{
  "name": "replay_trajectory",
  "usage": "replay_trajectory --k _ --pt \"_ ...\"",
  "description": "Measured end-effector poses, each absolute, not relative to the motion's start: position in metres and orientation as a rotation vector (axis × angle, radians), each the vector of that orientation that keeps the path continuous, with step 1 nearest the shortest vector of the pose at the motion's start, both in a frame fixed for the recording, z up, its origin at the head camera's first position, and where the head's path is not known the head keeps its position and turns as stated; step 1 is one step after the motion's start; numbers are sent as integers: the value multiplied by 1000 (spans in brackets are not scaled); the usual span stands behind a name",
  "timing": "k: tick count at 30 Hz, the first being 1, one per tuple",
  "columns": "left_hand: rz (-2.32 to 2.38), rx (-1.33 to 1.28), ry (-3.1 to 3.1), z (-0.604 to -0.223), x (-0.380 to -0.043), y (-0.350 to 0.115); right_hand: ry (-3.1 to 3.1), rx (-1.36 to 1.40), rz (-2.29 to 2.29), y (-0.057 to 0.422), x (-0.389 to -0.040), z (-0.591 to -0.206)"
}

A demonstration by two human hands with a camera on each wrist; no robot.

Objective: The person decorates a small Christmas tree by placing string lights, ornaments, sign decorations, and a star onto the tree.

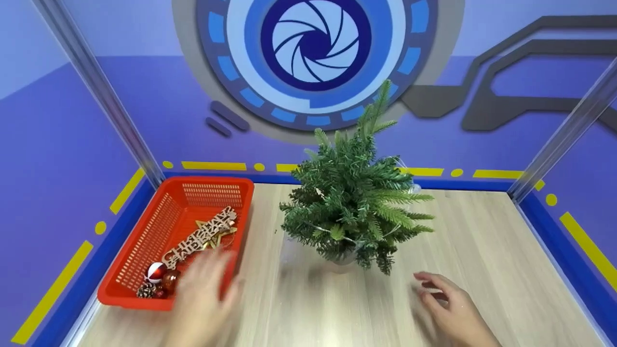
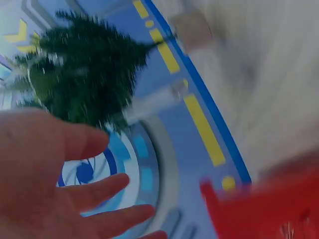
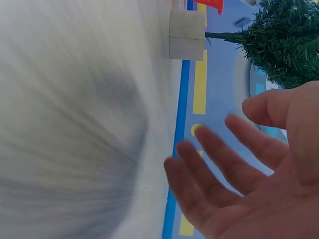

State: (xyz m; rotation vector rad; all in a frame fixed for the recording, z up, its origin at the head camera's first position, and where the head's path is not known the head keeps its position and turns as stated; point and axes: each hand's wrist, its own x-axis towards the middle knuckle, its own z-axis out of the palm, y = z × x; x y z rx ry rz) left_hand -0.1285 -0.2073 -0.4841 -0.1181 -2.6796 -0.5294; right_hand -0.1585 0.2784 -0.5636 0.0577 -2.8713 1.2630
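Note:
A small artificial Christmas tree (image 1: 347,202) stands on the table, its pale block base (image 3: 187,36) showing in the right wrist view. My left hand (image 1: 205,294), blurred, hovers over the near right side of a red plastic basket (image 1: 130,302), fingers spread and holding nothing. Inside the basket lie a wooden lettered sign (image 1: 200,238), a gold star (image 1: 226,236), a red-and-white ball (image 1: 155,272), a brown ball (image 1: 171,279) and a pinecone (image 1: 145,290). To the tree's right, near the front, my right hand (image 1: 453,306) is loosely bent with nothing in it.
The wood-grain table (image 1: 482,241) is bounded by blue printed panels at the back and sides. Metal posts (image 1: 115,106) rise at the back corners. A thin clear wire (image 1: 402,166) sticks out behind the tree.

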Motion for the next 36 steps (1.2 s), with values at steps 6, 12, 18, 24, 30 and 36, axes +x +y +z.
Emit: replay_trajectory --k 6,12,18,24,30,36 --pt "-507 -56 -2892 -471 -156 -273 -2876 136 1202 282 -162 -563" --pt "-373 -119 -3209 -471 -184 -312 -2836 172 1181 282 -162 -561" --pt "-311 -120 -3374 -480 -198 -333 -2796 195 1202 279 -162 -564" --pt "-269 -121 -3413 -479 -208 -337 -2839 127 1301 279 -161 -562" --pt "-252 -207 -3382 -484 -223 -329 -2795 137 1295 278 -161 -564" --pt "-211 -167 -3437 -492 -226 -329 -2745 151 1366 280 -161 -564"
